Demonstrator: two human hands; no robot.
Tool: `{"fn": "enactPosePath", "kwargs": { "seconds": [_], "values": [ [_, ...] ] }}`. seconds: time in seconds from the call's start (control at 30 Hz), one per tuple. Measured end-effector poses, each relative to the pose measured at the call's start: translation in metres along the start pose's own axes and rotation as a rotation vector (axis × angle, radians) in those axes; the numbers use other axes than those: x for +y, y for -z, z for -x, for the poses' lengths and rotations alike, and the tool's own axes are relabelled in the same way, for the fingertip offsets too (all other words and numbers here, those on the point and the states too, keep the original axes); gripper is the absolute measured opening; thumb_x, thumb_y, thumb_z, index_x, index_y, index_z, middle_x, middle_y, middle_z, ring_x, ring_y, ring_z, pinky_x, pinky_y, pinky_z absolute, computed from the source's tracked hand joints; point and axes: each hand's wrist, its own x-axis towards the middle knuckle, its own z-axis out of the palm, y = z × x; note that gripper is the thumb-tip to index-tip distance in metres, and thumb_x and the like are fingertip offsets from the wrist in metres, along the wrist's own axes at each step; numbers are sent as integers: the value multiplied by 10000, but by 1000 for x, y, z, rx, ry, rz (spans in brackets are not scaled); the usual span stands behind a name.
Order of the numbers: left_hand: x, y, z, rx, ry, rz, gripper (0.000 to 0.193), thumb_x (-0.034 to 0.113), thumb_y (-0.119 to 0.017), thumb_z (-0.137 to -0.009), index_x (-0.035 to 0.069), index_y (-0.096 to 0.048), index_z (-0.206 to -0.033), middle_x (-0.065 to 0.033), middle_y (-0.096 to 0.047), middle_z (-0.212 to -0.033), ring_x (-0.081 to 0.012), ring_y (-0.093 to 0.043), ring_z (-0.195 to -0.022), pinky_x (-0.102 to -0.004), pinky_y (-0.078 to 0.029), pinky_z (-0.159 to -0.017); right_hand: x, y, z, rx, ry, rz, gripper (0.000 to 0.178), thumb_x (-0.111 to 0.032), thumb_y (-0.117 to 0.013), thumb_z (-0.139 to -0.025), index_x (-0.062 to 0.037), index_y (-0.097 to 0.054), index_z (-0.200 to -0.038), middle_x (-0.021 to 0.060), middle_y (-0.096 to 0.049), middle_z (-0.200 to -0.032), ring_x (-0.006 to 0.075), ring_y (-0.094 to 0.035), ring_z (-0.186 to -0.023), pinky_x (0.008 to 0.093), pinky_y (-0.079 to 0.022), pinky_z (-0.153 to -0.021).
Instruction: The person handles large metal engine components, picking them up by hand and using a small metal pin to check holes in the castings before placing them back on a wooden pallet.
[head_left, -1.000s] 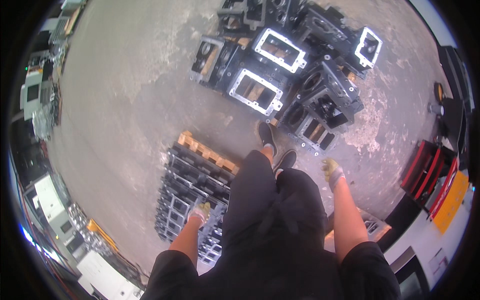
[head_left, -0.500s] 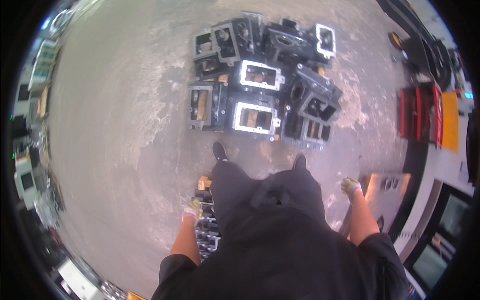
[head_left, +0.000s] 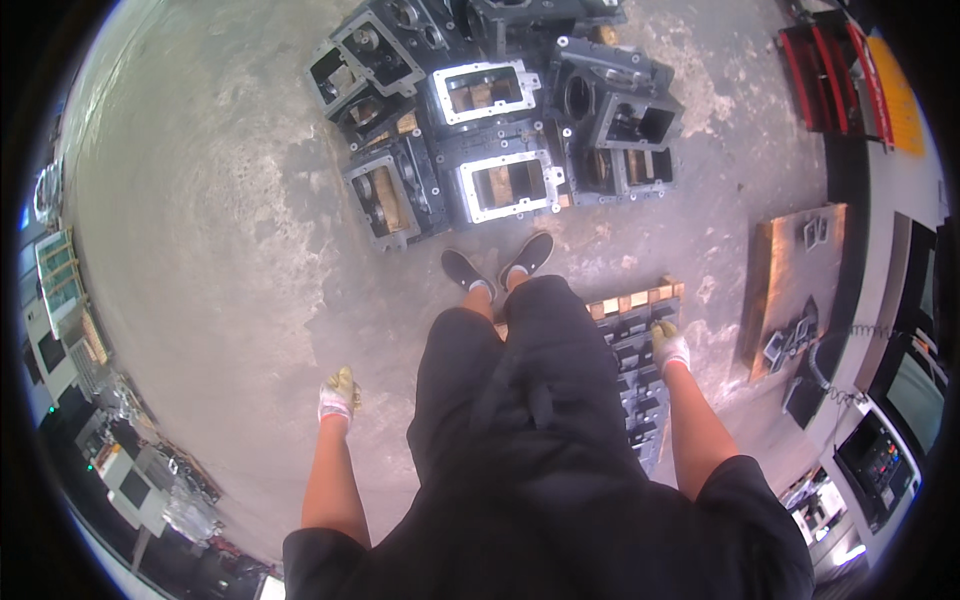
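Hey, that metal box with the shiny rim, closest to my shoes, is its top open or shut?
Open: the metal box has a gap inside its shiny rim, with wood showing through.

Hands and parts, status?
Left hand, right hand: gloved, no part seen in either. Metal housings clustered ahead of shoes. Pallet of dark parts beside right leg.

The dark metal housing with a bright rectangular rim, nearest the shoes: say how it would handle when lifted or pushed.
The dark, bright-rimmed metal housing would probably feel stiff, given its solid-looking frame. It is likely heavy, judging by its broad metal body. It seems unlikely to roll, being boxy and flat-faced.
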Motion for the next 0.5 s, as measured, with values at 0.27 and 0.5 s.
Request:
{"fn": "enactPosePath", "kwargs": {
  "seconds": [0.27,0.5],
  "values": [
    [133,-45,-3,-73,-71,-505,570,511,-488,-978,28,-648,-723,-92,-629,-603,-211,-622,-556,-378,-502,-589,-39,-101,-51,-154,-25,-238,442,-347,-549,-972,-11,-656,-1237,204,-711,-1106,296,-667,-1069,364,-498,-945],
    [185,-127,-96,-257,-165,-802,536,482,-520,-960,31,-657,-705,-120,-632,-610,-225,-650,-631,-368,-510,-666,-35,-163,-56,-204,-307,-708,336,-215,-612,-1001,-4,-638,-1262,114,-732,-1030,162,-673,-972,276,-514,-870]
  ]
}}
